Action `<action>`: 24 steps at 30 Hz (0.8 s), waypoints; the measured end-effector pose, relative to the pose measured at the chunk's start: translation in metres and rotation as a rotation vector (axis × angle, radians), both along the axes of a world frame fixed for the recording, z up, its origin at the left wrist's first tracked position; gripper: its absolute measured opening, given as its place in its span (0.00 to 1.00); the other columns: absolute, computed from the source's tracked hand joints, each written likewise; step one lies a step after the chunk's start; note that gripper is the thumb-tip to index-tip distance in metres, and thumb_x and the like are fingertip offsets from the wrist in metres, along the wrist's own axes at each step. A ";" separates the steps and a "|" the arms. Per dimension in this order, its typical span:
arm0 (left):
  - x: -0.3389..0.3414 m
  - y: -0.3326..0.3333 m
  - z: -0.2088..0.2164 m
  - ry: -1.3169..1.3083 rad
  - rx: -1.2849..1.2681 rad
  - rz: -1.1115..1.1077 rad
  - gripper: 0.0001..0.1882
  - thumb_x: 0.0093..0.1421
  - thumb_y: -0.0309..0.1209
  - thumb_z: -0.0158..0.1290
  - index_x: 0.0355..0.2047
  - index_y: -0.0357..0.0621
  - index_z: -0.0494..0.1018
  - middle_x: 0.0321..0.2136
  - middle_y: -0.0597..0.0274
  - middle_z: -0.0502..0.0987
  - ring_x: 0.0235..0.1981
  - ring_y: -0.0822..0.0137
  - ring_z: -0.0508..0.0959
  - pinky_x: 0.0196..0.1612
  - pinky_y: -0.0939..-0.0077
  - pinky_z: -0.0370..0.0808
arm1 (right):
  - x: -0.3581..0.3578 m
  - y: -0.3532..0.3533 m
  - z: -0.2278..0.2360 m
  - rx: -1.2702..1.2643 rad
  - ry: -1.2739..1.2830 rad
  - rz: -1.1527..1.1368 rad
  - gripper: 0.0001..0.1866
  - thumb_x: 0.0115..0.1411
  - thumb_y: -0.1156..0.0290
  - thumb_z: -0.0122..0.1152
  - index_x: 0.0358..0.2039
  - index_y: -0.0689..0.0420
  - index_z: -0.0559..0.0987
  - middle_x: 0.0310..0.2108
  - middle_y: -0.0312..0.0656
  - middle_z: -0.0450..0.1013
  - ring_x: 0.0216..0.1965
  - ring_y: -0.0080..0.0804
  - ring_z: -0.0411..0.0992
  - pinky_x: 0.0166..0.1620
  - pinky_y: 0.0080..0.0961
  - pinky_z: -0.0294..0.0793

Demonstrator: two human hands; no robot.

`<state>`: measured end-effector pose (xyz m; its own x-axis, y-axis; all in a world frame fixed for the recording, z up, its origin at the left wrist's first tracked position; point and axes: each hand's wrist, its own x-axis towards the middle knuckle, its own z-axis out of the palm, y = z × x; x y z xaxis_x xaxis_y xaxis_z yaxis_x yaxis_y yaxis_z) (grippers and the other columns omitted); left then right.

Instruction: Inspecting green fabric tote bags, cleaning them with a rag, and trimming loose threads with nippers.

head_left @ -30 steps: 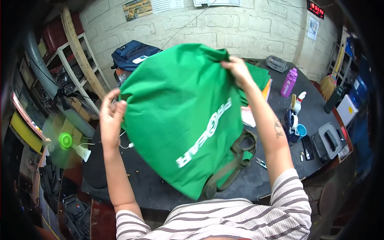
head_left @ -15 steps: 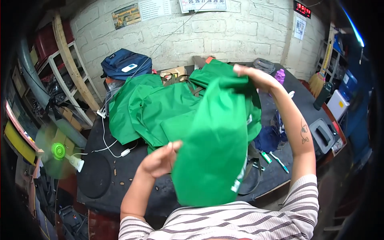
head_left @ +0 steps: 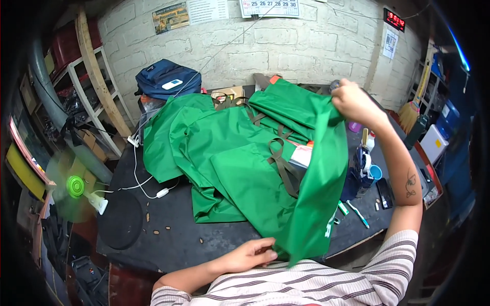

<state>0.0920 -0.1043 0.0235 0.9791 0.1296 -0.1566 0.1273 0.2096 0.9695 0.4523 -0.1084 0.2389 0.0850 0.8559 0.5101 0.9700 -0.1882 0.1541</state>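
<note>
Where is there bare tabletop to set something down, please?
The table shows bare surface at front left, between the round black mat, the scattered brown bits and the front edge. A narrower strip lies between the toothbrush and that edge. Green fabric crowds the middle; a blue cup-like item and clutter crowd the right.

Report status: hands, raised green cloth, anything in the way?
Right hand gripping raised green cloth up high. Left hand at its lower edge, grip unclear. More green fabric spread on table alongside.
</note>
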 end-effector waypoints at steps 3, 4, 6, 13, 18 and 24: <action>0.007 0.025 0.029 -0.024 0.260 0.403 0.07 0.62 0.28 0.52 0.30 0.37 0.73 0.21 0.71 0.71 0.21 0.82 0.68 0.23 0.85 0.66 | 0.029 0.006 0.017 0.025 0.172 -0.059 0.11 0.53 0.73 0.53 0.30 0.67 0.79 0.30 0.61 0.74 0.37 0.54 0.74 0.43 0.43 0.71; 0.011 0.038 0.036 -0.150 0.524 0.690 0.05 0.60 0.25 0.51 0.28 0.37 0.74 0.20 0.70 0.72 0.22 0.82 0.68 0.23 0.85 0.65 | 0.047 0.009 0.022 0.083 0.172 -0.087 0.10 0.54 0.74 0.55 0.32 0.66 0.79 0.30 0.60 0.74 0.37 0.54 0.74 0.43 0.42 0.72; 0.015 0.082 0.063 -0.323 0.780 1.022 0.08 0.60 0.26 0.50 0.24 0.37 0.71 0.18 0.73 0.69 0.20 0.84 0.66 0.22 0.85 0.62 | 0.069 0.000 0.033 0.172 0.262 -0.163 0.08 0.54 0.74 0.57 0.33 0.63 0.79 0.29 0.58 0.75 0.36 0.51 0.75 0.42 0.38 0.72; 0.016 0.153 0.117 -0.367 0.131 0.842 0.12 0.66 0.35 0.45 0.48 0.50 0.65 0.30 0.71 0.73 0.25 0.79 0.72 0.28 0.82 0.71 | 0.053 -0.003 0.047 0.255 0.554 0.009 0.12 0.49 0.81 0.47 0.35 0.58 0.73 0.16 0.38 0.64 0.20 0.27 0.65 0.24 0.27 0.65; 0.035 0.171 0.115 -0.322 -0.173 0.605 0.10 0.67 0.35 0.45 0.43 0.45 0.68 0.35 0.67 0.77 0.33 0.75 0.77 0.36 0.75 0.77 | 0.059 -0.005 0.057 0.109 0.779 -0.010 0.07 0.52 0.76 0.49 0.30 0.56 0.76 0.17 0.30 0.65 0.16 0.19 0.62 0.17 0.20 0.59; 0.068 0.198 0.088 -0.130 -0.354 0.494 0.10 0.65 0.38 0.49 0.35 0.44 0.67 0.27 0.58 0.77 0.20 0.67 0.78 0.20 0.77 0.78 | 0.088 -0.005 0.060 0.080 0.901 0.085 0.04 0.57 0.69 0.60 0.30 0.54 0.77 0.20 0.28 0.69 0.18 0.15 0.64 0.19 0.16 0.63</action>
